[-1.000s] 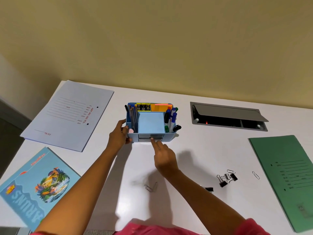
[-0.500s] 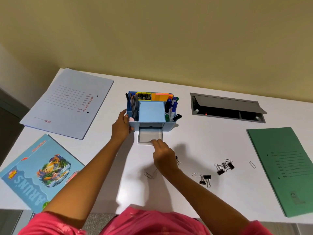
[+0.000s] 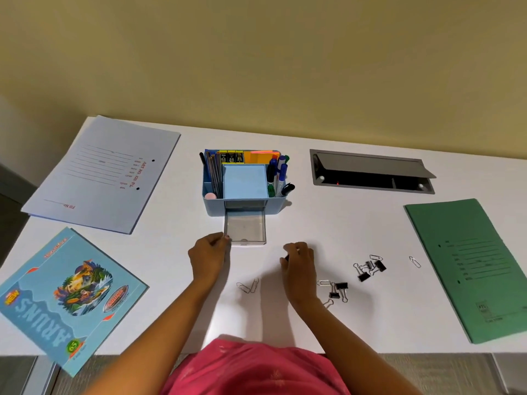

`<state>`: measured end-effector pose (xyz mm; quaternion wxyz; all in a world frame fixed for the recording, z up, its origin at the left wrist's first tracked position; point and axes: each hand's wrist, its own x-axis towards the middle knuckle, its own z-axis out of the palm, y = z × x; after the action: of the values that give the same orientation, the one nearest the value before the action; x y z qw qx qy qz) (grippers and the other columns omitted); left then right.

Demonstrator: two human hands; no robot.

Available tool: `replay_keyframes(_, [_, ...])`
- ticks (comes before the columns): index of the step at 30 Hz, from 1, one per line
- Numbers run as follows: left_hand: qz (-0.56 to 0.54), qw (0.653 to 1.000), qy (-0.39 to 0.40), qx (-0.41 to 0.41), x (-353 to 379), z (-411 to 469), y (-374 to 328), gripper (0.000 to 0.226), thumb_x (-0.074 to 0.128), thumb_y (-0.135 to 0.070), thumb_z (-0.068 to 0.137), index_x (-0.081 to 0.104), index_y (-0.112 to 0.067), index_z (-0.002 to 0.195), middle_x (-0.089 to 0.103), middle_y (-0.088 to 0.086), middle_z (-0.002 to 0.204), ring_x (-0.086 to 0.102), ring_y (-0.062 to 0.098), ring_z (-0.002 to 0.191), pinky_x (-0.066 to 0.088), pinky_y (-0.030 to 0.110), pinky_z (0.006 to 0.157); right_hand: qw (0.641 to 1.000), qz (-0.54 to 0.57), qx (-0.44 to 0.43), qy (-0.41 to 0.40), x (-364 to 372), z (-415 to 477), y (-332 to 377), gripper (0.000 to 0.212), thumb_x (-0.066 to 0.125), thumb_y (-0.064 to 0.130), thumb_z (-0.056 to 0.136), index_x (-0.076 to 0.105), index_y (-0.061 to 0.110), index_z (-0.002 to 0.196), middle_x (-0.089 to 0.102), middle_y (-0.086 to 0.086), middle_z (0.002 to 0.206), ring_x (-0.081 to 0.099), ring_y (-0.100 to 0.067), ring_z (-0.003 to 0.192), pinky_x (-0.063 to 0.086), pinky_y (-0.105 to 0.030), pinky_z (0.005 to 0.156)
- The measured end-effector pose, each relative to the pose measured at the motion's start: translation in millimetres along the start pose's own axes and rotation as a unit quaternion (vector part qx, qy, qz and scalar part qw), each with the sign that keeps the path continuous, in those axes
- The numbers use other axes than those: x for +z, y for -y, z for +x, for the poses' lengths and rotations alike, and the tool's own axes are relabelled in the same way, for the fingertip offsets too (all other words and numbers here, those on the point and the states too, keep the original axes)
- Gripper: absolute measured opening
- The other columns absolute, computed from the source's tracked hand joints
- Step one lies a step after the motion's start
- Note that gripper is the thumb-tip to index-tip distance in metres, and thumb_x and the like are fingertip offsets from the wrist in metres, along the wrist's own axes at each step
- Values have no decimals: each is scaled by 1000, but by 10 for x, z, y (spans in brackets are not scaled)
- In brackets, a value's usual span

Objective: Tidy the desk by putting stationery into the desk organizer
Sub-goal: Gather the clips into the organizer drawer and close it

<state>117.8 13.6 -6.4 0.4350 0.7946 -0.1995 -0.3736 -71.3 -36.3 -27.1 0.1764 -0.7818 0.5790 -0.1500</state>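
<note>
Organizer [image 3: 216, 208] drawer [image 3: 245, 228] now stands pulled out, left hand [image 3: 208, 256] curled at its corner, right hand [image 3: 299, 260] pinching a dark clip, ready for loose clips [image 3: 369, 267].

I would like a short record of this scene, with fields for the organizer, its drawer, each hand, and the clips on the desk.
organizer: blue desk organizer, holding pens, markers and sticky notes
drawer: clear drawer, pulled out toward the person, looks nearly empty
left hand: left hand at the drawer's front left corner
right hand: right hand curled over a small dark item, not identifiable
clips: binder clips and paper clips loose on the white desk
</note>
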Motion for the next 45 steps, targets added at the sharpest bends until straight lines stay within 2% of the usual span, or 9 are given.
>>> replay_keyframes(5, [-54, 998, -20, -30, 49, -57, -125, 28, 60, -7, 87, 66, -24, 65, 67, 11, 69, 66, 32, 69, 58, 35, 70, 1000, -12, 3, 8, 28, -42, -144, 17, 60, -7, 76, 56, 9, 81, 51, -6, 84, 51, -26, 81, 38, -30, 53])
replay_keyframes(9, [-82, 995, -15, -56, 38, -44, -163, 11, 61, -4, 87, 71, -1, 86, 67, 14, 71, 64, 31, 66, 58, 30, 63, 994, 95, 52, -30, -37, 97, -47, 15, 59, -5, 72, 57, 8, 79, 52, -6, 78, 51, -25, 73, 36, -28, 60])
replay_keyframes(12, [-77, 994, -16, -70, 36, -30, -162, 20, 63, -7, 85, 70, -16, 68, 69, 13, 70, 67, 33, 67, 58, 36, 77, 981, 179, -8, -73, -141, 235, 229, 17, 57, -5, 76, 59, 11, 83, 54, 0, 83, 50, -16, 78, 40, -21, 68])
replay_keyframes(18, [-80, 993, -29, -87, 47, -38, -162, 17, 65, -13, 87, 70, -16, 71, 69, 5, 67, 69, 30, 69, 57, 35, 81, 987, 75, -128, -60, 37, 530, 626, 15, 68, -2, 78, 63, 5, 91, 61, -11, 90, 58, -24, 81, 53, -30, 70])
replay_keyframes(26, [-62, 995, -32, -73, 39, -35, -124, 11, 67, -20, 86, 73, -17, 78, 70, 2, 69, 70, 28, 78, 55, 28, 76, 992, 55, -117, 2, 251, 517, 623, 17, 62, -1, 83, 64, 7, 98, 61, -12, 98, 59, -26, 86, 55, -36, 76])
replay_keyframes(30, [-53, 996, -26, -66, 36, -12, -86, 17, 67, -23, 84, 72, -27, 69, 71, -3, 69, 71, 24, 79, 53, 30, 86, 984, 100, -121, -89, -26, 369, 479, 20, 57, -10, 81, 64, 2, 96, 62, -13, 96, 58, -25, 87, 51, -31, 76])
replay_keyframes(35, [-44, 997, -15, -62, 13, 30, -39, 21, 68, -26, 84, 70, -31, 64, 72, -6, 70, 71, 22, 81, 50, 33, 93, 983, 104, -1, -153, -392, -18, -193, 29, 55, -16, 78, 65, 8, 90, 62, -4, 93, 58, -20, 88, 38, -14, 77])
replay_keyframes(40, [-79, 994, 6, -78, 0, 73, 30, 9, 70, -26, 83, 72, -27, 74, 74, 3, 80, 71, 23, 82, 53, 39, 92, 981, 62, 142, -117, -581, -398, -816, 43, 49, -22, 70, 69, 9, 93, 64, -3, 99, 61, -23, 90, 43, -24, 72])
replay_keyframes(45, [-122, 986, 38, -110, -29, 104, 83, 9, 73, -24, 81, 74, -16, 85, 73, 13, 88, 67, 25, 77, 54, 42, 91, 984, 36, 168, -40, -561, -510, -983, 41, 51, -16, 74, 71, 10, 100, 66, -2, 107, 59, -23, 101, 49, -32, 81])
